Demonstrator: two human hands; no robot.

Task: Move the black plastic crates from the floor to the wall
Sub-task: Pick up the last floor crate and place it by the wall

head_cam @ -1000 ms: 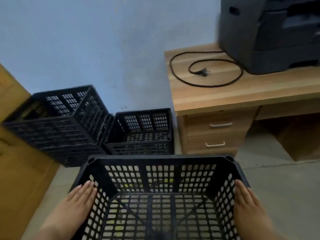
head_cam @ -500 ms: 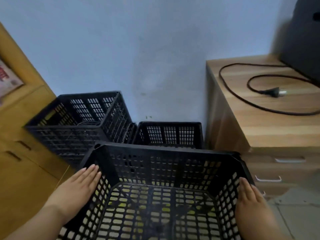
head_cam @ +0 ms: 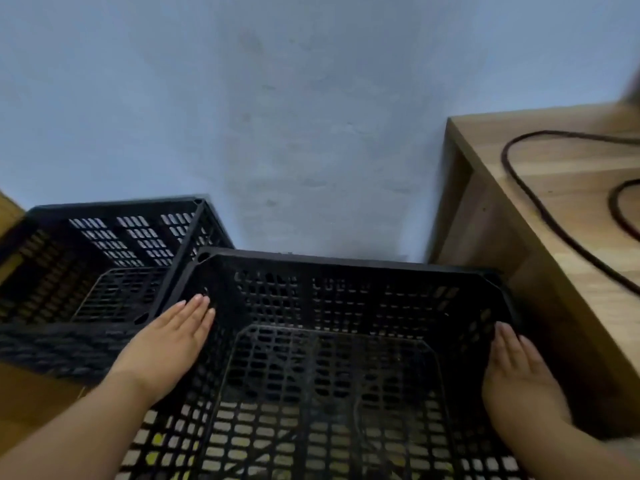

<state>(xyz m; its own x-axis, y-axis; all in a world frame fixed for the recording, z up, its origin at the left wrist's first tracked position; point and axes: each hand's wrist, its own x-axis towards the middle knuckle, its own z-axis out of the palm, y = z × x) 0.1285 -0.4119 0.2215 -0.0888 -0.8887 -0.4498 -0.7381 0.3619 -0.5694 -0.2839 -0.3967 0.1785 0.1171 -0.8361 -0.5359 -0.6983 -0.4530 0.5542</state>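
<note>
I carry a black plastic crate (head_cam: pixel 332 341) with a slotted mesh floor, held up in front of me close to the pale blue wall (head_cam: pixel 311 116). My left hand (head_cam: pixel 169 341) presses flat against its left side wall and my right hand (head_cam: pixel 519 372) presses flat against its right side wall. A second black crate (head_cam: pixel 97 258) stands to the left against the wall, its rim about level with the one I hold. The lower crate seen earlier by the wall is hidden beneath the carried one.
A wooden desk (head_cam: pixel 540 202) stands right beside the carried crate, with a dark power cord (head_cam: pixel 540 209) lying on its top. A yellow-brown wooden cabinet (head_cam: pixel 31 400) is at the left edge. The gap between left crate and desk is narrow.
I have stepped closer to the wall with the crate. The crate now covers the low crate by the wall, and the desk and left crate loom larger.
</note>
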